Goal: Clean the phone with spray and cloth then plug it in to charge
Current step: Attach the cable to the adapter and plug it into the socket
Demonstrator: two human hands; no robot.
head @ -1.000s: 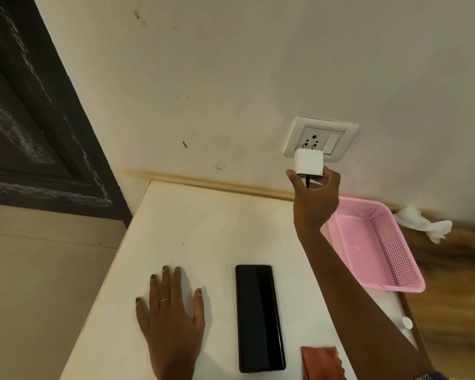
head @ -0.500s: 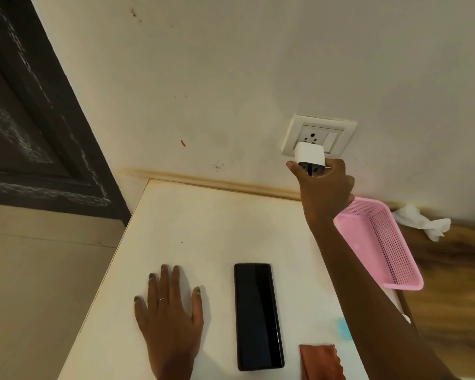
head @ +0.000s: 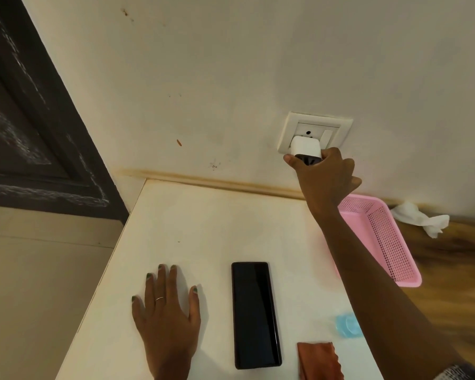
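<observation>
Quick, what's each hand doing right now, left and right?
Left hand: open, flat on the white table, holding nothing.
Right hand: closed on the white charger adapter at the wall socket.

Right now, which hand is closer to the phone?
Left. The left hand lies flat on the table, just beside the phone. The right hand is up at the wall socket, holding the white charger.
</observation>
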